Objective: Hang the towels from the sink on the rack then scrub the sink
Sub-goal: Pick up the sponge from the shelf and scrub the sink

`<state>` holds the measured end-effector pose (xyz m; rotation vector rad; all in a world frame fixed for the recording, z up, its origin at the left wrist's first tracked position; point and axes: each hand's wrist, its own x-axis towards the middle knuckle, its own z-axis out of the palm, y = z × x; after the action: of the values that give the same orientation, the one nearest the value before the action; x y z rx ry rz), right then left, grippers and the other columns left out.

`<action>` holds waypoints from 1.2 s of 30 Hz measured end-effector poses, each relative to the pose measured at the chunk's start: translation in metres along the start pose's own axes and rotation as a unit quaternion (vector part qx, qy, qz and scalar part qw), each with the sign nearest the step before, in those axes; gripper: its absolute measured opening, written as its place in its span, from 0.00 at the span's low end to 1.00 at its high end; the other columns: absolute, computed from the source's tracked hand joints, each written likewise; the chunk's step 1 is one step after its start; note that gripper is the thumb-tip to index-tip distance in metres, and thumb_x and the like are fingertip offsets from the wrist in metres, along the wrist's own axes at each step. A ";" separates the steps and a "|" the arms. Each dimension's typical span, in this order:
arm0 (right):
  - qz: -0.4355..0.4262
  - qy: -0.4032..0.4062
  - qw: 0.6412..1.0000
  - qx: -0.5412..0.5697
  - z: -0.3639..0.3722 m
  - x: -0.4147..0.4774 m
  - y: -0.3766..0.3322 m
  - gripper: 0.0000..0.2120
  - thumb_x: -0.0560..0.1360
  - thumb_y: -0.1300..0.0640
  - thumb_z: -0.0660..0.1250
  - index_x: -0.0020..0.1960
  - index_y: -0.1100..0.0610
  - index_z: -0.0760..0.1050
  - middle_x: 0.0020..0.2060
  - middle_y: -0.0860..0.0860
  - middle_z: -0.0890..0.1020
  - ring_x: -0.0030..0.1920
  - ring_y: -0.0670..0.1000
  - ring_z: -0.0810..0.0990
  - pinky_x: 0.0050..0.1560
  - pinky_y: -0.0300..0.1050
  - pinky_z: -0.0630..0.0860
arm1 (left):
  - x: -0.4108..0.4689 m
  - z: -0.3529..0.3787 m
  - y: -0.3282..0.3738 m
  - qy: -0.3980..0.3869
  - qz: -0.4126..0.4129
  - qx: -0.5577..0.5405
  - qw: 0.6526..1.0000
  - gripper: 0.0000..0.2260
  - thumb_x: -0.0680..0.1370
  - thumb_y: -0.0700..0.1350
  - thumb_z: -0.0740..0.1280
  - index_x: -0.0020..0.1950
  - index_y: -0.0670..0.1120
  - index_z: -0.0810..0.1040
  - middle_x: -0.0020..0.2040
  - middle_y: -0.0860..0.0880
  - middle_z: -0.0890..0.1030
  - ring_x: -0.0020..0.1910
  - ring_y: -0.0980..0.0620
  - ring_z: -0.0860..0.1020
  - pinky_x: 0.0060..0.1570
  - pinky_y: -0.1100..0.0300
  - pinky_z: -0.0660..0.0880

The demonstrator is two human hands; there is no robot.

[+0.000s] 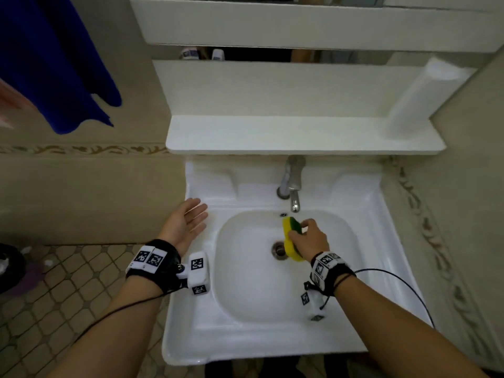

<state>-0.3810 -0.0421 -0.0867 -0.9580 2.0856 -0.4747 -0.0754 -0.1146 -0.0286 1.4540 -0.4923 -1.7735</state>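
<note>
While the right hand grips a yellow-green sponge inside the sink basin, just right of the drain and near the tap, the left hand hovers over the sink's left rim, fingers released. A blue towel hangs far left.
</note>
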 end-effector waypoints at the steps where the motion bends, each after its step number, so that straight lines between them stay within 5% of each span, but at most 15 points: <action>1: 0.003 0.038 0.999 0.001 -0.019 0.006 0.007 0.20 0.71 0.47 0.70 0.59 0.51 0.68 0.49 0.55 0.81 0.41 0.53 0.78 0.39 0.43 0.72 | 0.003 0.010 -0.002 -0.009 -0.006 0.013 1.000 0.10 0.82 0.51 0.59 0.55 0.49 0.78 0.56 0.48 0.82 0.55 0.50 0.79 0.56 0.53 0.72; 7: -0.062 0.138 0.987 -0.061 -0.074 0.074 -0.002 0.28 0.70 0.51 0.73 0.67 0.53 0.70 0.56 0.59 0.75 0.52 0.61 0.79 0.45 0.44 0.72 | 0.023 0.039 -0.017 0.070 0.011 0.072 0.995 0.16 0.81 0.47 0.63 0.67 0.45 0.75 0.63 0.46 0.76 0.63 0.48 0.74 0.62 0.54 0.69; 11: -0.064 0.123 0.984 -0.115 -0.066 0.124 -0.015 0.29 0.71 0.47 0.72 0.69 0.55 0.70 0.58 0.61 0.73 0.53 0.63 0.79 0.49 0.49 0.75 | 0.028 0.027 -0.010 0.152 0.087 0.048 0.983 0.11 0.76 0.51 0.66 0.56 0.51 0.82 0.60 0.52 0.82 0.56 0.56 0.80 0.53 0.64 0.74; 15: -0.075 0.144 0.983 -0.084 -0.047 0.141 -0.018 0.22 0.72 0.51 0.72 0.62 0.59 0.75 0.55 0.62 0.77 0.51 0.63 0.80 0.49 0.51 0.76 | 0.034 0.001 -0.006 0.232 0.056 0.083 0.967 0.22 0.76 0.57 0.65 0.67 0.50 0.76 0.61 0.55 0.76 0.58 0.52 0.74 0.58 0.56 0.69; 18: -0.106 0.133 0.983 -0.065 -0.039 0.140 -0.016 0.20 0.71 0.52 0.72 0.62 0.55 0.78 0.55 0.60 0.78 0.51 0.62 0.80 0.47 0.44 0.72 | 0.033 -0.004 -0.015 0.207 0.000 0.117 0.971 0.17 0.71 0.59 0.65 0.50 0.48 0.80 0.45 0.49 0.82 0.45 0.46 0.79 0.47 0.55 0.74; 23: -0.141 0.063 0.984 -0.094 -0.027 0.125 -0.030 0.18 0.72 0.46 0.70 0.59 0.51 0.80 0.53 0.57 0.79 0.48 0.59 0.81 0.44 0.42 0.73 | 0.037 -0.001 -0.023 0.211 -0.002 0.101 0.972 0.26 0.73 0.58 0.65 0.66 0.44 0.77 0.62 0.40 0.81 0.60 0.38 0.79 0.64 0.39 0.73; 30: -0.128 -0.054 0.990 -0.018 -0.007 0.053 -0.017 0.18 0.65 0.42 0.73 0.50 0.46 0.74 0.44 0.47 0.81 0.42 0.49 0.80 0.40 0.40 0.75 | 0.030 -0.010 -0.020 0.170 -0.024 0.069 0.983 0.25 0.68 0.60 0.68 0.57 0.45 0.83 0.55 0.40 0.84 0.56 0.37 0.81 0.62 0.38 0.74; 33: -0.150 -0.118 0.981 0.026 0.038 0.020 -0.018 0.22 0.68 0.50 0.73 0.60 0.47 0.73 0.50 0.49 0.79 0.51 0.53 0.80 0.50 0.47 0.79 | 0.027 -0.019 -0.021 0.150 -0.032 0.064 0.986 0.23 0.65 0.60 0.71 0.52 0.46 0.86 0.52 0.41 0.85 0.53 0.39 0.83 0.57 0.39 0.77; 36: -0.196 -0.056 0.978 0.037 0.076 0.011 -0.044 0.23 0.74 0.54 0.69 0.68 0.52 0.70 0.59 0.55 0.76 0.58 0.57 0.77 0.57 0.48 0.76 | 0.024 -0.026 -0.021 0.142 -0.025 0.028 0.989 0.22 0.60 0.59 0.73 0.48 0.47 0.86 0.47 0.47 0.87 0.42 0.48 0.86 0.37 0.53 0.83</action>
<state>-0.3055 -0.0803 -0.1135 -1.3281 1.7676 -0.6763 -0.0585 -0.1156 -0.0663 1.7378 -0.3620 -1.5654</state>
